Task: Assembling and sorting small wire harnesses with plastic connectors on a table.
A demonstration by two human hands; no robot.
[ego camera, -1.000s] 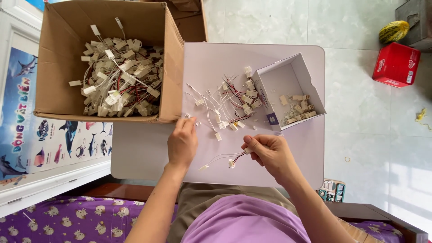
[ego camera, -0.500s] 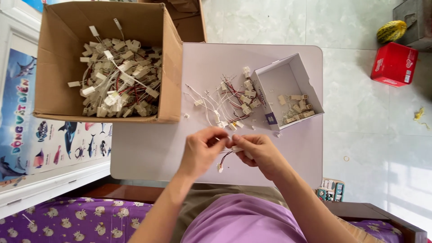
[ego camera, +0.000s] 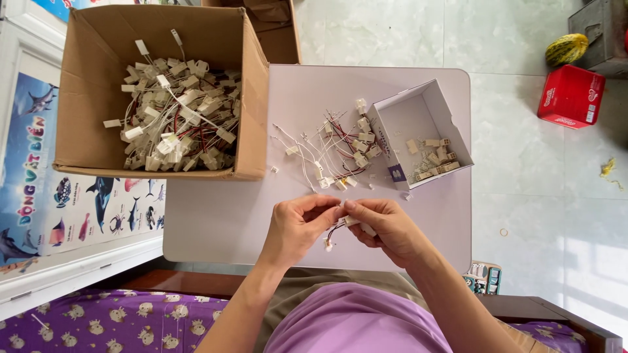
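White plastic connectors on thin red, black and white wires are everywhere on this pale table (ego camera: 229, 222). Both hands meet over its near edge: the left hand (ego camera: 297, 225) and the right hand (ego camera: 386, 229) each pinch one small wired connector piece (ego camera: 340, 225) between fingertips, its lead dangling just below them. Judging by how things lie, the work is well underway but far from over: one large cardboard box (ego camera: 252, 111) at far left holds a deep tangle of wired pieces, too many to count, while a loose heap of wired connectors (ego camera: 337, 153), perhaps a dozen or more, sits mid-table. One small white box (ego camera: 392, 153) to the right, tipped on its side, holds roughly ten beige plugs (ego camera: 435, 157).
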